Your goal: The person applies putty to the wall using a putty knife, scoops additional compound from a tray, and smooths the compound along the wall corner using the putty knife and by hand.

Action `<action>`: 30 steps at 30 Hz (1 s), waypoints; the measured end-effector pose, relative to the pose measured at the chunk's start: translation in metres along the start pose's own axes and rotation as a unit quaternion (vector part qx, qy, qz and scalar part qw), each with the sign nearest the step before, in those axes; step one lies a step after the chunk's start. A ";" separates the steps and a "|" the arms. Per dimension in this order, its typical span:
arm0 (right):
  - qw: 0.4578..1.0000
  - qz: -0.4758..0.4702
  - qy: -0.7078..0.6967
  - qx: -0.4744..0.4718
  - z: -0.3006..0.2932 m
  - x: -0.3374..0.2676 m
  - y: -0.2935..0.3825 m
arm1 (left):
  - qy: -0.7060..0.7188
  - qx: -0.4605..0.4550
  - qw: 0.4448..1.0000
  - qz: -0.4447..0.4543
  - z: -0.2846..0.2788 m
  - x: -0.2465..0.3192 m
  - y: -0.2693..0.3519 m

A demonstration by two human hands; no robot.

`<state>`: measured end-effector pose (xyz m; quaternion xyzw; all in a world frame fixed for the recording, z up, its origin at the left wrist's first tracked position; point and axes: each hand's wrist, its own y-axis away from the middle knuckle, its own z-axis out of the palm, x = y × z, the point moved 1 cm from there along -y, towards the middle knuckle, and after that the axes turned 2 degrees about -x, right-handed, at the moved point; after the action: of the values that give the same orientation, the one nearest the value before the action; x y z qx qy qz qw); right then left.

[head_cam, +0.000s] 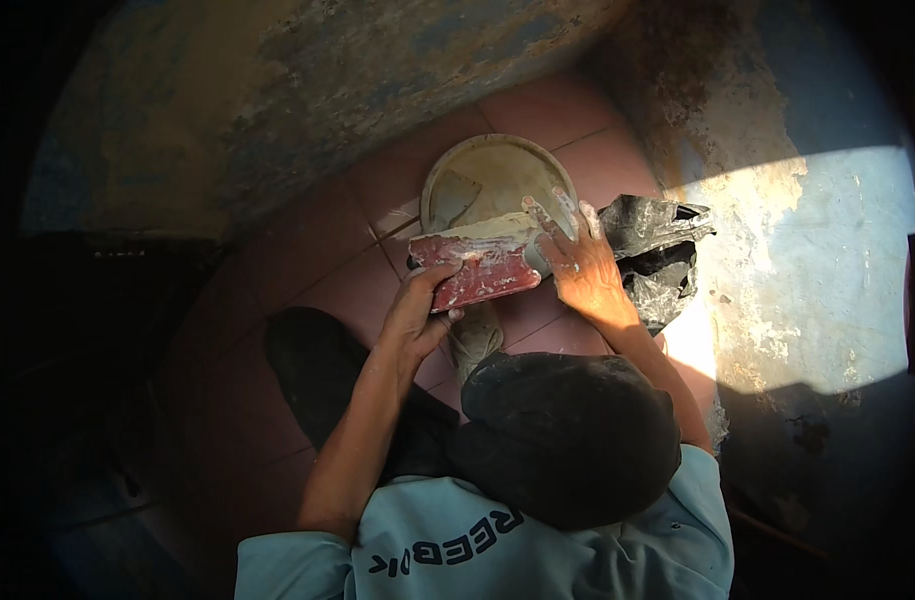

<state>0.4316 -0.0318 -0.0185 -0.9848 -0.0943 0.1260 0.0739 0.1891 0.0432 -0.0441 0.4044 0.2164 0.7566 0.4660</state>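
My left hand (415,306) grips a red plastic putty spreader (484,274), thumb on top and fingers beneath. Pale putty (495,226) is piled along the spreader's far edge, and white smears mark its face. My right hand (583,259) is beside the spreader's right end, fingers apart and coated with white putty. Whether its thumb touches the spreader cannot be made out. Below and beyond both hands stands a round, pale bucket (436,166), its inside smeared with putty. A greyish patch shows at the left inside it; its nature is unclear.
A crumpled black plastic bag (649,225) lies right of the bucket, near a peeling blue wall (840,285) partly in sunlight. Another flaking wall (315,97) rises beyond the reddish floor tiles (315,232). My dark-clothed knee (570,427) is close below my hands.
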 end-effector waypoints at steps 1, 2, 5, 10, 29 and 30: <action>0.999 -0.037 0.015 -0.015 -0.001 0.000 0.000 | 0.014 0.013 1.000 -0.010 -0.002 -0.001 -0.001; 0.999 -0.033 0.012 -0.011 -0.002 0.002 0.000 | 0.028 0.025 0.999 -0.020 -0.004 -0.001 -0.002; 0.992 -0.101 0.054 -0.049 -0.005 0.006 0.007 | 0.064 0.033 0.997 -0.039 -0.011 -0.002 -0.005; 0.968 -0.116 0.125 -0.183 -0.014 0.008 0.021 | 0.069 0.033 0.996 -0.048 -0.013 -0.010 -0.012; 0.580 0.285 -0.731 0.218 0.060 -0.021 0.028 | 0.006 0.014 1.000 -0.001 0.008 -0.011 0.001; 0.559 0.285 -0.745 0.226 0.058 -0.026 0.027 | 0.019 0.023 1.000 -0.005 0.008 -0.010 0.002</action>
<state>0.3966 -0.0562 -0.0727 -0.4667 0.2017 0.8465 0.1580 0.1969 0.0330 -0.0429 0.3991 0.2442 0.7571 0.4560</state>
